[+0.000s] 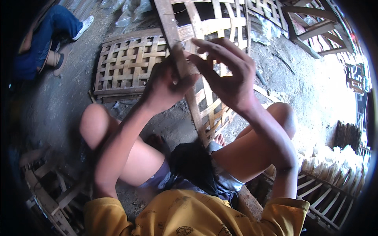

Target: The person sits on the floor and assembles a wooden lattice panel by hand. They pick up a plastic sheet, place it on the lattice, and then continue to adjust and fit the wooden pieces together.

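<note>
A woven bamboo lattice panel (211, 103) stands tilted between my knees, bordered on its left by a long wooden slat (168, 27). My left hand (167, 84) is closed round this slat, fingers behind it and thumb across its front. Close by on the right, my right hand (232, 72) hovers at the slat's edge with thumb and forefinger apart. Nothing shows between those two fingertips; the other fingers are bent. Whether the right thumb touches the slat I cannot tell.
Another woven bamboo panel (128, 65) lies on the dirt floor ahead to the left. A seated person's leg in jeans (59, 23) is at far left. Wooden frames (315, 27) stand at back right. A slatted rack (327, 196) with pale bundles is at lower right.
</note>
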### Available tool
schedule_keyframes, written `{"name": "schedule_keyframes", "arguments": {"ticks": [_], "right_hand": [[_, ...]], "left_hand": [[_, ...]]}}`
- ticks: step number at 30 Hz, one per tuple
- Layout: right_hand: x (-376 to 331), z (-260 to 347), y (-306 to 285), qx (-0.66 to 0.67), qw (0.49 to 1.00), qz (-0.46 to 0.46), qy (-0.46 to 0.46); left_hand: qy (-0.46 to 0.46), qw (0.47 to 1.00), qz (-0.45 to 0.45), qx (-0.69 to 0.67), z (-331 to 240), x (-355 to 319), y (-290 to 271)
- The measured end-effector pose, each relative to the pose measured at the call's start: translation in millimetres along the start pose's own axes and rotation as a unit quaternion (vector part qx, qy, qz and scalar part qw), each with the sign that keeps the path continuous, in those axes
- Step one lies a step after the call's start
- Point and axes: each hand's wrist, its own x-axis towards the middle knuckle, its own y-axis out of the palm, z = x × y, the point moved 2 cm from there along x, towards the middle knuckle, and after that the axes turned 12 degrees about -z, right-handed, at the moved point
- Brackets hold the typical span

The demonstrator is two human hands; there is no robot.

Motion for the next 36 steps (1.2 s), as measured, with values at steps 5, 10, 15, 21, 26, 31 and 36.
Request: {"name": "schedule_keyframes", "arguments": {"ticks": [5,10,15,21,26,31,36], "right_hand": [[3.2,3.0,9.1,0.071,0.995,-0.032,0.063],[15.3,1.1,-0.7,0.054,0.998,0.001,0.023],[16.4,-4.2,-11.7,0.044,0.997,0.026,0.049],[14.5,5.2,-4.2,0.052,0.994,0.002,0.094],[14.3,7.0,-5.0,0.052,0.994,-0.025,0.097],[14.3,3.9,-16.2,0.11,0.985,0.011,0.135],[26.6,-4.8,-27.9,0.015,0.965,0.209,0.159]], "left_hand": [[0.022,1.0,0.003,0.0,-18.2,-1.0,0.2],[-0.004,0.999,0.044,0.02,-26.8,2.5,-2.9],[0.023,0.998,0.049,0.018,-17.1,2.1,-3.8],[-0.03,0.997,0.053,0.044,-29.9,0.3,-4.1],[0.051,0.997,0.052,0.033,-33.5,-1.8,-0.9],[0.034,0.997,0.055,0.032,-24.3,-0.1,-3.8],[-0.006,0.998,0.058,0.019,-22.5,-3.1,-2.0]]}}
